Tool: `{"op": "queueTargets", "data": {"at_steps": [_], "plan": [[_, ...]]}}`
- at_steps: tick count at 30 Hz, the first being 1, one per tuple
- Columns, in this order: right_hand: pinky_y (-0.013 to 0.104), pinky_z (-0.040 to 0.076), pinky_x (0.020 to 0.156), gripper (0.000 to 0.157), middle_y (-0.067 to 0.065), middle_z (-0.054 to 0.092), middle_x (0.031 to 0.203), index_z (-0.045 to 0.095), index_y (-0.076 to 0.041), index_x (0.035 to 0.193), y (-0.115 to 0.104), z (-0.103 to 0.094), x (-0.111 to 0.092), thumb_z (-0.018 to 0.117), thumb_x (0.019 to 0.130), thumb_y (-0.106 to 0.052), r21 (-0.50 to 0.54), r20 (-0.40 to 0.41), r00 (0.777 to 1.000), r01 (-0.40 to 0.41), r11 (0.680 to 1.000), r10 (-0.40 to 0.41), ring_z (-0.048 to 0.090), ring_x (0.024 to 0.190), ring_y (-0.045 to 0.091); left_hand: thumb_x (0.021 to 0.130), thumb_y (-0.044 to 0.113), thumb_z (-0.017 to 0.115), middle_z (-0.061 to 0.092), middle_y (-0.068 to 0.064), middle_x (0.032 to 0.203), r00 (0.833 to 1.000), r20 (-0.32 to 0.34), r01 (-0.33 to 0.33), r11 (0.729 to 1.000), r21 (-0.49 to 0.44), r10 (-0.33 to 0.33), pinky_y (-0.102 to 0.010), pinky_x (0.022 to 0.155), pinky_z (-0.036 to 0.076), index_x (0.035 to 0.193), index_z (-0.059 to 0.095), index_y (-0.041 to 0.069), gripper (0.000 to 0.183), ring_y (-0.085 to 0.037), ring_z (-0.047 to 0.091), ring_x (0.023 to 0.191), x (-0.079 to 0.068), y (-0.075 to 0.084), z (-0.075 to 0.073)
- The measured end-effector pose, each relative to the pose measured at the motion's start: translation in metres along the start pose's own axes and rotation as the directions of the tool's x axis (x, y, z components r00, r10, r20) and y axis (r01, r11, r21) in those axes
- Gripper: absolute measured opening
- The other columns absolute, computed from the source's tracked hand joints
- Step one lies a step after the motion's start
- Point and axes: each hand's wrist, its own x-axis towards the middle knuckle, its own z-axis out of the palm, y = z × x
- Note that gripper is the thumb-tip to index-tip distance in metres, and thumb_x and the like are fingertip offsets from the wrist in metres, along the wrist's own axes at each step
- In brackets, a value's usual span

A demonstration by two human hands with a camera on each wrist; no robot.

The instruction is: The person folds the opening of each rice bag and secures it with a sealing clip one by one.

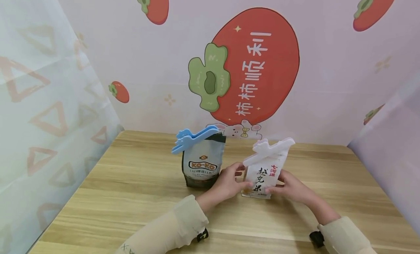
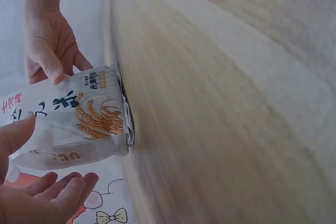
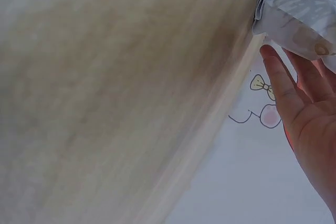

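A white rice bag [image 1: 260, 179] with dark lettering stands on the table, a pale pink bag clip [image 1: 269, 150] slanting across its folded top. My left hand [image 1: 229, 183] is at the bag's left side, thumb over the front. In the left wrist view its fingers [image 2: 68, 195] are spread, apart from the bag's side. At the opposite side is my right hand [image 1: 293, 186], its thumb tip at the lower front. The right wrist view has its fingers [image 3: 286, 85] extended alongside the bag. Left of it stands a KO-KO bag [image 1: 203, 166] with a blue clip [image 1: 193, 139] across its top.
The wooden table [image 1: 131, 206] ends at a pale backdrop [image 1: 315, 111] printed with persimmons. A patterned curtain [image 1: 49, 100] hangs along the left, and another pale sheet [image 1: 393, 133] along the right. The KO-KO bag is close beside my left hand.
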Motion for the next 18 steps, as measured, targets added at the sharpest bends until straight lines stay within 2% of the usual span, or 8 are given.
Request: {"op": "queueTargets", "data": {"at_steps": [5, 10, 12, 15, 16, 18], "plan": [[0.042, 0.056, 0.092, 0.053, 0.029, 0.059, 0.125, 0.048, 0.009, 0.129, -0.004, -0.002, 0.001, 0.075, 0.088, -0.011, 0.011, 0.0, 1.0, 0.011, 1.0, -0.011, 0.054, 0.108, -0.011, 0.087, 0.025, 0.078, 0.055, -0.011, 0.144, 1.0, 0.004, 0.013, 1.0, 0.008, -0.013, -0.047, 0.102, 0.051, 0.141, 0.049, 0.015, 0.062, -0.033, 0.056, 0.13, -0.002, -0.001, -0.001], [0.047, 0.056, 0.091, 0.06, 0.029, 0.058, 0.125, 0.044, 0.011, 0.133, -0.014, -0.007, -0.005, 0.076, 0.086, -0.008, -0.018, -0.051, 0.998, 0.023, 1.0, -0.024, 0.054, 0.108, -0.011, 0.089, 0.031, 0.075, 0.046, -0.012, 0.152, 0.998, 0.057, 0.036, 0.999, 0.034, -0.037, -0.049, 0.106, 0.047, 0.147, 0.042, 0.011, 0.069, -0.034, 0.053, 0.134, -0.012, -0.003, -0.004], [0.051, 0.056, 0.09, 0.07, 0.03, 0.058, 0.126, 0.038, 0.009, 0.141, -0.017, -0.011, -0.01, 0.077, 0.085, -0.007, -0.055, -0.087, 0.996, 0.018, 0.998, -0.023, 0.057, 0.11, -0.003, 0.089, 0.034, 0.075, 0.044, -0.013, 0.154, 0.994, 0.091, 0.046, 0.996, 0.078, -0.053, -0.05, 0.109, 0.044, 0.149, 0.039, 0.01, 0.074, -0.034, 0.05, 0.136, -0.019, -0.002, -0.008], [0.063, 0.051, 0.089, 0.087, 0.033, 0.053, 0.133, 0.026, 0.004, 0.151, -0.019, -0.017, -0.018, 0.079, 0.082, -0.004, -0.123, -0.145, 0.989, 0.025, 0.992, -0.043, 0.06, 0.118, 0.021, 0.089, 0.038, 0.074, 0.045, -0.012, 0.153, 0.986, 0.151, 0.052, 0.985, 0.164, -0.077, -0.052, 0.112, 0.041, 0.15, 0.038, 0.011, 0.076, -0.032, 0.048, 0.138, -0.031, 0.001, -0.016], [0.067, 0.05, 0.089, 0.091, 0.032, 0.051, 0.136, 0.023, 0.001, 0.153, -0.019, -0.019, -0.021, 0.079, 0.081, -0.003, -0.143, -0.167, 0.985, 0.025, 0.989, -0.049, 0.058, 0.12, 0.023, 0.089, 0.039, 0.074, 0.047, -0.011, 0.152, 0.982, 0.173, 0.044, 0.98, 0.192, -0.078, -0.052, 0.111, 0.041, 0.149, 0.04, 0.012, 0.074, -0.032, 0.048, 0.137, -0.035, 0.001, -0.02], [0.072, 0.046, 0.088, 0.096, 0.02, 0.047, 0.146, 0.021, -0.003, 0.155, -0.019, -0.023, -0.027, 0.08, 0.08, -0.002, -0.182, -0.209, 0.975, 0.036, 0.983, -0.074, 0.054, 0.126, 0.019, 0.09, 0.04, 0.073, 0.051, -0.009, 0.148, 0.972, 0.22, 0.025, 0.971, 0.236, -0.078, -0.051, 0.109, 0.042, 0.147, 0.044, 0.014, 0.069, -0.03, 0.05, 0.135, -0.042, 0.003, -0.03]]}}
